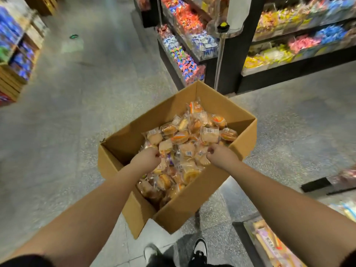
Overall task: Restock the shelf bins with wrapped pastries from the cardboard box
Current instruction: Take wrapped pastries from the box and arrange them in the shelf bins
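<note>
An open cardboard box [194, 201] stands on the shop floor in front of me, filled with several clear-wrapped golden pastries [185, 139]. Both my arms reach down into it. My left hand [147, 158] has its fingers curled into the pile on the left side of the box and grips wrapped pastries. My right hand [221, 155] is curled the same way near the box's right wall, gripping pastries below it. What lies under each palm is hidden.
Black shelves [231, 60] with bins of colourful wrapped sweets stand behind the box, right of centre. A wooden display [13, 74] with blue packs is at the far left. More packaged goods [269, 245] sit at lower right. My shoes [199, 251] are just below the box.
</note>
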Action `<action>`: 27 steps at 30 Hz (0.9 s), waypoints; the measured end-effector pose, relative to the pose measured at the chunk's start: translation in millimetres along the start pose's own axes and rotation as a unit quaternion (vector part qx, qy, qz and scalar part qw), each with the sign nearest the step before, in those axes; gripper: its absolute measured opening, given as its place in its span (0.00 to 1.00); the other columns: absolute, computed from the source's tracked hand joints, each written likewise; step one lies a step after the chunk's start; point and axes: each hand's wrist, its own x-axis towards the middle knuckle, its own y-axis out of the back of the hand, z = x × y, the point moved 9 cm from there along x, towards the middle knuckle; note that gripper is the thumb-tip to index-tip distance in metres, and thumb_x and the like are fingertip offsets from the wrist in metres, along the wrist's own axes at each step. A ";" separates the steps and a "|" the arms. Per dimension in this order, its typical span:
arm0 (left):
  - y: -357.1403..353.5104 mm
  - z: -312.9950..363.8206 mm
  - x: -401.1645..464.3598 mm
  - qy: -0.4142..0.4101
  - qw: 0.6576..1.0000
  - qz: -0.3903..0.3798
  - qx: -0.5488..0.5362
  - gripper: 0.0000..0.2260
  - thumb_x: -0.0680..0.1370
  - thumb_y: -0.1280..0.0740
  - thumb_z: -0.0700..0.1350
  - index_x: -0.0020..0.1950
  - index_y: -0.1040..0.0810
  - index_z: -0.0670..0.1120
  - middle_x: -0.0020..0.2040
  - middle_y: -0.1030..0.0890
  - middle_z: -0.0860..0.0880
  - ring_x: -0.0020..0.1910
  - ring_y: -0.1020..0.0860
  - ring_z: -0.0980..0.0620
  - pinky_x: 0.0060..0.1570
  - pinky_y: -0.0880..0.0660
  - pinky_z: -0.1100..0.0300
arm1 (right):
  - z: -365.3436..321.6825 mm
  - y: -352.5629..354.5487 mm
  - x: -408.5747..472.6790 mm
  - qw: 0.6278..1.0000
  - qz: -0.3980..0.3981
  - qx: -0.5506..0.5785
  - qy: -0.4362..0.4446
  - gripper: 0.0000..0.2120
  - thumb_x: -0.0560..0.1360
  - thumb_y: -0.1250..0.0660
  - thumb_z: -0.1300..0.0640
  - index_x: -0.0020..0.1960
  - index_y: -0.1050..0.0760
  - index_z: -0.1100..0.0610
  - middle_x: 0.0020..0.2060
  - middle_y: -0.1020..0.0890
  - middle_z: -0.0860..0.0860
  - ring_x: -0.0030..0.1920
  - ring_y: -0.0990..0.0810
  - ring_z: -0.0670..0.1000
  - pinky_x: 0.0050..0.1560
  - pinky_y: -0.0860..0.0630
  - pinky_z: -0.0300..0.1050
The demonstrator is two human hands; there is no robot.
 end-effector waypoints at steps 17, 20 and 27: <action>-8.8 -29.5 243.2 -0.085 0.994 -0.059 -0.029 0.15 0.79 0.40 0.48 0.62 0.25 0.42 0.61 0.25 0.42 0.61 0.26 0.41 0.59 0.27 0.48 | -61.4 -43.6 165.0 0.995 0.037 -0.038 -0.080 0.19 0.82 0.43 0.48 0.67 0.27 0.57 0.63 0.25 0.54 0.64 0.28 0.56 0.61 0.28 0.51; -23.8 -24.0 272.9 -0.115 0.990 -0.080 -0.013 0.18 0.80 0.41 0.47 0.68 0.27 0.43 0.67 0.27 0.44 0.65 0.28 0.42 0.64 0.29 0.47 | -74.7 -56.3 195.9 0.996 0.034 -0.055 -0.058 0.19 0.83 0.43 0.50 0.69 0.28 0.58 0.65 0.25 0.55 0.66 0.28 0.57 0.65 0.31 0.52; -50.1 -43.0 301.3 -0.090 0.990 -0.086 -0.065 0.13 0.82 0.43 0.42 0.61 0.23 0.42 0.58 0.20 0.42 0.55 0.22 0.41 0.56 0.24 0.49 | -80.7 -81.0 229.5 0.990 -0.010 -0.136 -0.029 0.15 0.83 0.45 0.50 0.61 0.25 0.56 0.54 0.21 0.52 0.58 0.25 0.55 0.62 0.30 0.54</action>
